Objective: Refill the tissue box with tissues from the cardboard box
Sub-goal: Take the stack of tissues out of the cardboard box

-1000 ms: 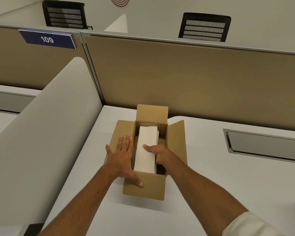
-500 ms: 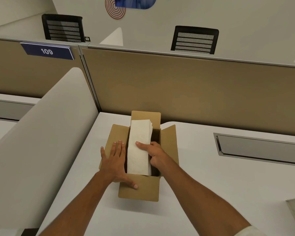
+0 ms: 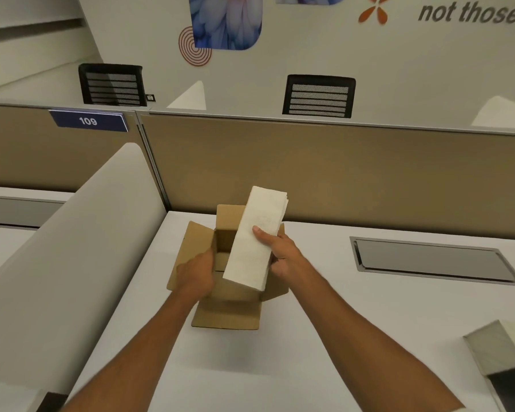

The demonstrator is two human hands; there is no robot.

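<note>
An open brown cardboard box stands on the white desk, flaps spread. My right hand grips a long white stack of tissues from its right side, thumb on top, and holds it tilted above the box, its far end raised. My left hand presses on the box's left flap and wall with curled fingers. The box's inside looks dark and I cannot tell what lies in it. At the right edge sits a pale open container with a dark inside, probably the tissue box, partly cut off.
A tan partition runs along the desk's back edge. A white curved divider walls the left side. A recessed metal cable tray lies in the desk to the right. Two black chairs stand beyond the partition.
My right hand has lifted the tissue stack up out of the cardboard box and a little to the right. My left hand has curled and stays on the box's left side. The view has tilted upward.
</note>
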